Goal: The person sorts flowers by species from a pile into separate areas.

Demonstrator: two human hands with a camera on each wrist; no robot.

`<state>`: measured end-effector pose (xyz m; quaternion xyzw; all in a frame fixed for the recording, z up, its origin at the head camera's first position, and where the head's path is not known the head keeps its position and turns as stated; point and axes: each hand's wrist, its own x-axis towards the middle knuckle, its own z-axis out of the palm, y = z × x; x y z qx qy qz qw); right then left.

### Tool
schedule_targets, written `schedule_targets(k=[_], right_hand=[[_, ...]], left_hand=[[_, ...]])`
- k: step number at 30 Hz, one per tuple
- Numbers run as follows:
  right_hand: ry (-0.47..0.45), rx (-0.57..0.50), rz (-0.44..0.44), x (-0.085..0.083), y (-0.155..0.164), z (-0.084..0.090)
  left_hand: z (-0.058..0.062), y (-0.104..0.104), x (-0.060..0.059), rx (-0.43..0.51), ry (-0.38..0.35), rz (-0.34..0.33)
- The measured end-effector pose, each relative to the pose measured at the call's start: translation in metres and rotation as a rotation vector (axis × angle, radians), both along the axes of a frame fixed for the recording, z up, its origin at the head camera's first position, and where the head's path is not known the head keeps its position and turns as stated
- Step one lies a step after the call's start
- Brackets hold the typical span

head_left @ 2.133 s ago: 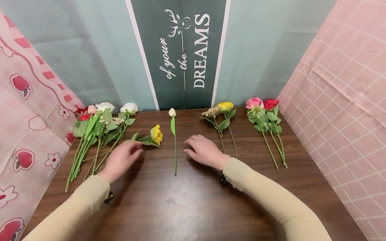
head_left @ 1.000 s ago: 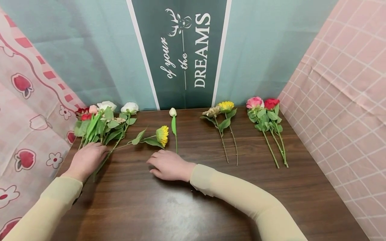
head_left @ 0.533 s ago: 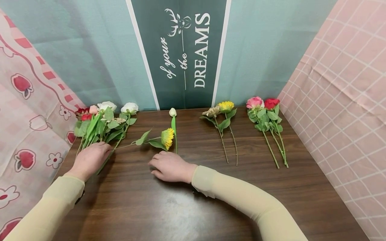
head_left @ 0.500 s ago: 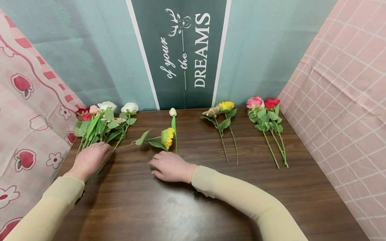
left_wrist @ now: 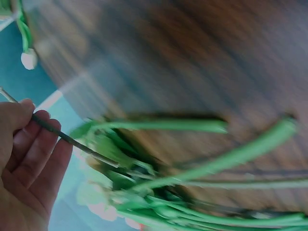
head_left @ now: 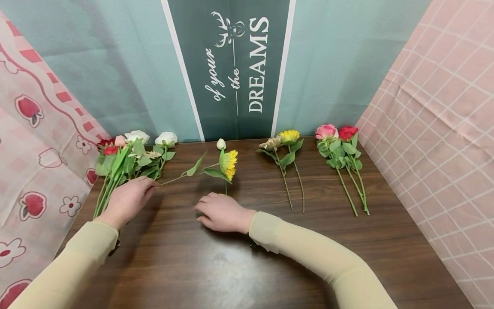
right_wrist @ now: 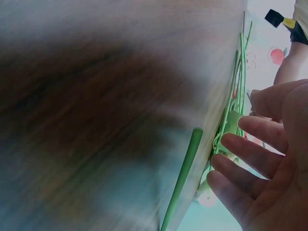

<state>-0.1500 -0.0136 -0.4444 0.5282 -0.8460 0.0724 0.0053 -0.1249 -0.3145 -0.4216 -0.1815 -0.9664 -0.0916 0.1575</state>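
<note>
My left hand (head_left: 130, 198) pinches the stem of a yellow artificial flower (head_left: 229, 164) between thumb and fingers. The left wrist view shows that thin dark stem (left_wrist: 72, 140) lying across the fingers. Its head points right, overlapping the white tulip (head_left: 221, 144) and hiding part of the tulip's leaf and stem. My right hand (head_left: 224, 213) is over the table just below the yellow bloom, covering the lower tulip stem in the head view. In the right wrist view its fingers (right_wrist: 255, 154) are spread and hold nothing, with a green stem (right_wrist: 184, 175) beside them.
A mixed bunch of flowers (head_left: 133, 156) lies at the back left, partly behind my left hand. A beige flower (head_left: 271, 143) and another yellow flower (head_left: 289, 137) lie right of centre. Pink and red roses (head_left: 326, 132) are at the right. Cloth hangs along the back and sides.
My left hand has moved from near the bunch toward the right and back, carrying the yellow flower over the tulip. Earlier, my right hand shifted left; lately it has barely moved.
</note>
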Motion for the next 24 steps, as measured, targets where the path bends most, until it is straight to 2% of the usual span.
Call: schedule_targets(k=[4, 6, 8, 11, 15, 19, 22, 24], right_hand=[[-0.045, -0.027, -0.047, -0.009, 0.012, 0.004], [-0.092, -0.057, -0.093, -0.016, 0.021, 0.007], [-0.150, -0.097, -0.159, -0.024, 0.031, 0.010], [-0.297, -0.206, -0.280, -0.036, 0.052, 0.015], [-0.527, -0.428, -0.448, -0.050, 0.080, 0.016], [-0.786, -0.700, -0.549, -0.058, 0.102, 0.018], [-0.962, -0.878, -0.577, -0.061, 0.113, 0.021], [-1.039, -0.959, -0.587, -0.061, 0.119, 0.023]], left_hand=[[0.007, 0.021, -0.004, 0.031, 0.005, -0.014], [0.010, 0.035, -0.006, 0.060, -0.022, -0.015], [0.014, 0.051, -0.007, 0.104, -0.079, -0.011], [0.017, 0.078, -0.009, 0.226, -0.194, -0.007], [0.011, 0.116, -0.013, 0.514, -0.423, -0.027], [0.003, 0.154, -0.017, 0.852, -0.666, -0.049], [-0.002, 0.181, -0.018, 1.028, -0.771, -0.059], [-0.004, 0.198, -0.019, 1.115, -0.816, -0.060]])
